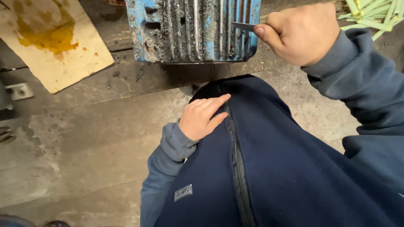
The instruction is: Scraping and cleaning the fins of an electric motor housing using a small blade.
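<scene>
**Scraping Blade Held Against a Finned Blue Casing**

Gripping a thin grey metal blade [243, 26], the right hand [301, 33] is clenched around its hidden handle, thumb pressed along the top, at the far right of the head view. The blade's tip touches the ribs of a grimy blue finned metal casing [191, 29], which stands on a dark wooden plank [147, 77] at the far centre. The left hand [204, 117] lies flat and relaxed, holding nothing, on the dark navy zipped jacket [269, 168] near the centre. A stained pale board [50, 42] lies far left; a heap of pale green strips [372, 12] sits far right on the grey concrete floor [75, 155].
</scene>
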